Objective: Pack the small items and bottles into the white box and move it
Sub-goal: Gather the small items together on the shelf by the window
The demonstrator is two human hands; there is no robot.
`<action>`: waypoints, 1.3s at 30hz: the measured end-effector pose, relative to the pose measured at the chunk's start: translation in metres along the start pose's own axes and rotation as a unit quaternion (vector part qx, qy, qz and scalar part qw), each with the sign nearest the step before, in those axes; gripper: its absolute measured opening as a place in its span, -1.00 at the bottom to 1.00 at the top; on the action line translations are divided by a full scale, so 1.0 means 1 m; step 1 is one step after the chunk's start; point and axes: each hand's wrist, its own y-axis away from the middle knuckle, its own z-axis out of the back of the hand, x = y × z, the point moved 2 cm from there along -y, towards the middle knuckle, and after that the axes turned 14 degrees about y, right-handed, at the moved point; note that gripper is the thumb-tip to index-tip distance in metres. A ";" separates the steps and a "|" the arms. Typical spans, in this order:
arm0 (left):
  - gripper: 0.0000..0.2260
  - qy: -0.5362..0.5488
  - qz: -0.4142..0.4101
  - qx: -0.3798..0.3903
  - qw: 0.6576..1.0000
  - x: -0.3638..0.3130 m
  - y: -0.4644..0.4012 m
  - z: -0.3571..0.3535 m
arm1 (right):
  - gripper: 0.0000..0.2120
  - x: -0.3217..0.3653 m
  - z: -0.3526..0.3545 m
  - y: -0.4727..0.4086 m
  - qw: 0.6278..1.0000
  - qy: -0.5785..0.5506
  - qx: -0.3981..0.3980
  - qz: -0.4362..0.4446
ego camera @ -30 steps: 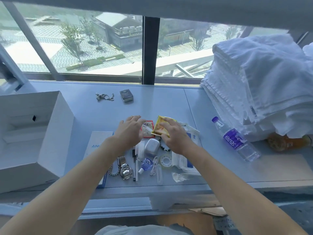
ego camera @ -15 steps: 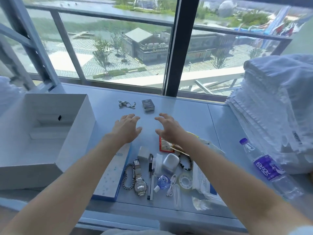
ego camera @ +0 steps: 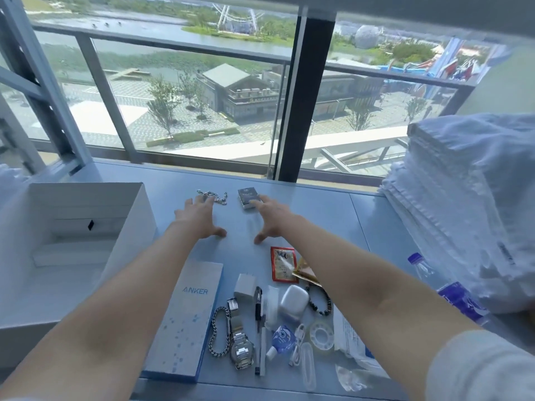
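Observation:
The open white box stands at the left of the table. Far back lie a silver chain and a small dark box. My left hand reaches flat toward the chain, fingertips at it. Fingers spread, my right hand touches the dark box at its fingertips. Neither hand holds anything. Near the front lie a red sachet, a white earbud case, a watch, a bead bracelet, a tape roll and a water bottle at the right.
A long Anker box lies beside the white box. A tall pile of white towels fills the right side. The window runs along the table's back edge. A pen and a white charger lie among the small items.
Both hands left the sachets near the front and moved away from me to the chain and the dark box at the back. The view tilted up.

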 end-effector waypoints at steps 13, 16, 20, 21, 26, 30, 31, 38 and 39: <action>0.38 -0.047 0.015 0.144 0.988 -0.004 -0.053 0.019 | 0.04 0.009 -0.011 -0.002 0.999 0.015 -0.005 -0.032; 0.31 -0.037 -0.001 0.160 0.986 -0.003 -0.056 0.017 | 0.06 0.007 -0.014 0.000 0.999 -0.006 -0.013 -0.040; 0.11 -0.018 -0.023 0.131 0.991 0.002 -0.048 0.007 | 0.23 0.008 -0.002 -0.009 0.999 0.036 0.021 -0.029; 0.03 -0.016 -0.031 0.124 0.992 0.003 -0.043 0.004 | 0.28 0.009 0.003 -0.012 0.998 0.039 0.032 -0.021; -0.47 -0.010 -0.079 0.094 0.992 0.006 -0.001 -0.022 | 0.40 0.022 0.025 -0.034 0.989 0.096 0.110 0.013; -0.60 0.035 -0.111 0.059 0.991 0.004 0.024 -0.030 | 0.22 0.027 0.026 -0.037 0.984 0.105 0.144 0.022; -0.62 0.041 -0.113 0.050 0.991 0.003 0.030 -0.029 | 0.16 0.026 0.025 -0.034 0.986 0.095 0.137 0.026; -0.71 0.127 -0.106 0.070 0.984 -0.022 0.054 -0.035 | -0.28 0.020 -0.001 0.020 0.996 -0.037 0.071 0.045; -0.72 0.137 -0.110 0.077 0.981 -0.024 0.058 -0.037 | -0.29 0.020 -0.002 0.029 0.995 -0.046 0.069 0.047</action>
